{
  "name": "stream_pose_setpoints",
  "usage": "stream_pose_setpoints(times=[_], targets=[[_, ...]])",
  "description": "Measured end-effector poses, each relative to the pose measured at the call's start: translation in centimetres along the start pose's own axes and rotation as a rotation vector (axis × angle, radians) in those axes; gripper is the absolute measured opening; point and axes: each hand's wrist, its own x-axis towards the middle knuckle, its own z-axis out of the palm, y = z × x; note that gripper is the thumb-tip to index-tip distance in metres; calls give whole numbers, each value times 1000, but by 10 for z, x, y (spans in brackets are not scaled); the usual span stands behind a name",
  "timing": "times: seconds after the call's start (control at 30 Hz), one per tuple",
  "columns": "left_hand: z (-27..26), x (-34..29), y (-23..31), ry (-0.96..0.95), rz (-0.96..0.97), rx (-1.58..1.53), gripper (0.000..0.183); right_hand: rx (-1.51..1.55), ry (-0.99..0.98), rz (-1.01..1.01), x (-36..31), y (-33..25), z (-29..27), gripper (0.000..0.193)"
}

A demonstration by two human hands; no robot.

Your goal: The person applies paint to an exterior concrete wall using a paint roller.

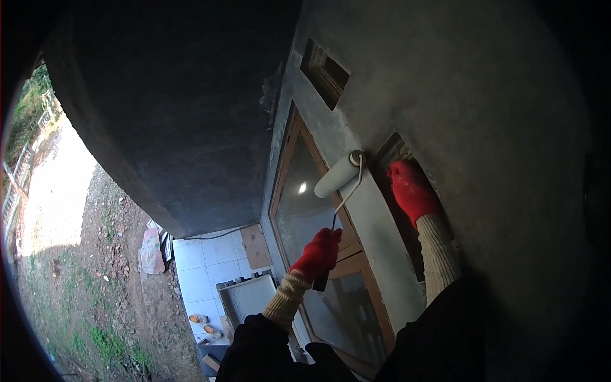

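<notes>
My left hand (316, 256), in a red glove with a cream knitted cuff, is closed round the dark handle of a paint roller (337, 176). The roller's pale sleeve is up by the grey wall strip (375, 239) beside a wood-framed glass door (305, 197); whether it touches the wall I cannot tell. My right hand (412, 191), gloved the same way, is at a long narrow opening (398, 223) in the wall. Its fingers are curled in at the opening's edge, and what they grip is hidden.
A smaller opening (325, 73) is higher in the wall. Below is a paint tray (251, 299) on white floor tiles (202, 262), with a pair of shoes (205, 325) nearby. Stony ground with grass (108, 305) stretches away at left, under a dark overhang (191, 114).
</notes>
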Motion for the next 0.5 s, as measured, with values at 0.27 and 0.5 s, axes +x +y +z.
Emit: stream_pose_setpoints(times=[0.27,0.5], targets=[[51,-95,-20,-33,-483,-132,26,2,-55,-16,15,-18,16,19],[30,0,27,-192,-782,-248,25,-199,-42,-9,14,7,17,25]])
